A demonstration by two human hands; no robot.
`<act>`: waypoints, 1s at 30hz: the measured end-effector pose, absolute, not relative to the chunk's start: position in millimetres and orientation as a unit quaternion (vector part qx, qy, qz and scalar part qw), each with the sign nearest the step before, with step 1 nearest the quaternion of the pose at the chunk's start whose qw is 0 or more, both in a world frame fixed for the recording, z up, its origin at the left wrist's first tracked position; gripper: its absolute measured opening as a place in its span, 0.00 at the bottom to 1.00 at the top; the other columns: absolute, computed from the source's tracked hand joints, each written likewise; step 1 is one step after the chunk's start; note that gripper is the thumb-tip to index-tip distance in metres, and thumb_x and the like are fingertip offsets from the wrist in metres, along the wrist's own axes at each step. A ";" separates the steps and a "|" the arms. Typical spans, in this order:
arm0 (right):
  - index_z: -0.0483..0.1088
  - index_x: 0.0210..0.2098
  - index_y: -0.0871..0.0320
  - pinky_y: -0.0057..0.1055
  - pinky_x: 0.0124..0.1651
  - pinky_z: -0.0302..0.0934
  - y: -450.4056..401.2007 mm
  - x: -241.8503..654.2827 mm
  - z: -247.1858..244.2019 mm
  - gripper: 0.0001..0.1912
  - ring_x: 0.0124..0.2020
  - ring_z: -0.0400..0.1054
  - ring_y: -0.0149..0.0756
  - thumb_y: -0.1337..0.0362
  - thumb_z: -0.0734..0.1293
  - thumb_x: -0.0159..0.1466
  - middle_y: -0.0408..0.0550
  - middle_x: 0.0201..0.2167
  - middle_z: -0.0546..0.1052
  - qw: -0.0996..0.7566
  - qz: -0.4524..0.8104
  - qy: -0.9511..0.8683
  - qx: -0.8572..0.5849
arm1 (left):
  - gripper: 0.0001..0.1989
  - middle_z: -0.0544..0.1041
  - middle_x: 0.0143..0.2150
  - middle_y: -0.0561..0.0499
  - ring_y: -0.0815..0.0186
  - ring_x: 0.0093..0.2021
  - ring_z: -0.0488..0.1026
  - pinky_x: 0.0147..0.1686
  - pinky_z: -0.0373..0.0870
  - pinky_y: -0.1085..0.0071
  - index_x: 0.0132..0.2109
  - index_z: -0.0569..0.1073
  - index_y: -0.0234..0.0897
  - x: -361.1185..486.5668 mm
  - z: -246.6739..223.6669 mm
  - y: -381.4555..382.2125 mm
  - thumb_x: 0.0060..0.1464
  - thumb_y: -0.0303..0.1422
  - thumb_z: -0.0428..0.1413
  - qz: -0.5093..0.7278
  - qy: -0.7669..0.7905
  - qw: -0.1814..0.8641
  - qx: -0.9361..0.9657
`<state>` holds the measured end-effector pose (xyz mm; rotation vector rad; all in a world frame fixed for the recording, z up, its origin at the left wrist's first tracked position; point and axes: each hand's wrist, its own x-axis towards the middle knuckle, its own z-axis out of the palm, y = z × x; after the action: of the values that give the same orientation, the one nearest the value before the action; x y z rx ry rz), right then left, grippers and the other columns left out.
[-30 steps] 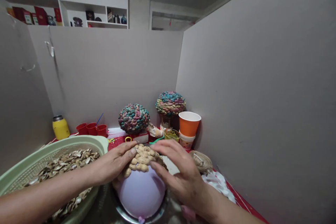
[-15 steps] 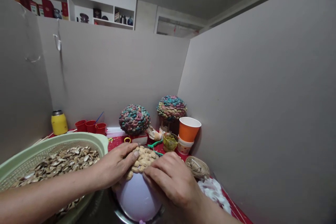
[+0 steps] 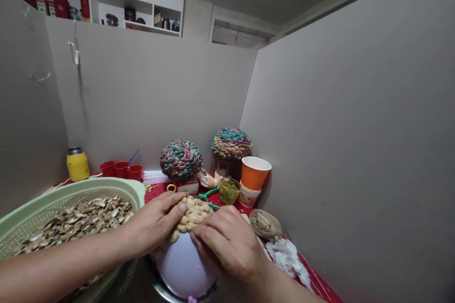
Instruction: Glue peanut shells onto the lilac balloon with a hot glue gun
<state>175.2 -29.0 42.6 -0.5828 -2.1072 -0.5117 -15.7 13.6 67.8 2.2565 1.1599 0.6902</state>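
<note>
Balloon (image 3: 185, 265), pale purple, smooth, topped with peanuts (image 3: 193, 214)

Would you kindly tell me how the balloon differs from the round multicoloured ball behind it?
The balloon shows bare lilac below its plain tan peanuts, while the ball looks covered in multicoloured lumps. The left hand and right hand are at the balloon; neither touches the ball. Both objects are rounded and bumpy where covered.
</note>
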 end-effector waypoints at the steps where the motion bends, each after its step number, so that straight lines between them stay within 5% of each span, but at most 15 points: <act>1: 0.70 0.35 0.62 0.34 0.34 0.55 -28.7 176.2 41.8 0.06 0.29 0.63 0.35 0.75 0.62 0.64 0.49 0.27 0.74 0.430 -0.201 -0.848 -0.234 | 0.27 0.71 0.61 0.42 0.58 0.61 0.65 0.62 0.57 0.64 0.61 0.67 0.32 -16.2 67.0 13.2 0.63 0.44 0.43 0.256 0.427 0.254 0.830; 13: 0.70 0.36 0.61 0.34 0.34 0.53 -27.5 178.7 40.2 0.08 0.29 0.63 0.35 0.72 0.59 0.67 0.47 0.27 0.73 0.419 -0.206 -0.854 -0.231 | 0.30 0.66 0.65 0.43 0.56 0.65 0.60 0.65 0.52 0.61 0.62 0.66 0.31 -14.1 77.9 3.4 0.61 0.47 0.42 0.241 0.445 0.285 0.814; 23: 0.71 0.39 0.62 0.35 0.35 0.53 -25.9 183.3 37.8 0.07 0.30 0.62 0.35 0.73 0.61 0.66 0.48 0.29 0.73 0.418 -0.192 -0.860 -0.223 | 0.36 0.60 0.68 0.42 0.51 0.67 0.56 0.65 0.52 0.59 0.64 0.62 0.30 -18.7 85.9 2.4 0.49 0.38 0.52 0.206 0.451 0.309 0.812; 30: 0.71 0.39 0.61 0.35 0.36 0.55 -28.1 186.1 42.8 0.07 0.30 0.63 0.35 0.71 0.61 0.68 0.48 0.29 0.74 0.432 -0.173 -0.856 -0.226 | 0.36 0.61 0.68 0.42 0.52 0.66 0.57 0.64 0.53 0.60 0.65 0.61 0.29 -18.1 85.7 1.4 0.49 0.38 0.51 0.200 0.449 0.305 0.816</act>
<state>186.1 -28.1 42.8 -0.5643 -2.1331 -0.4322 -18.1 1.4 85.7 2.1605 1.1879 0.5303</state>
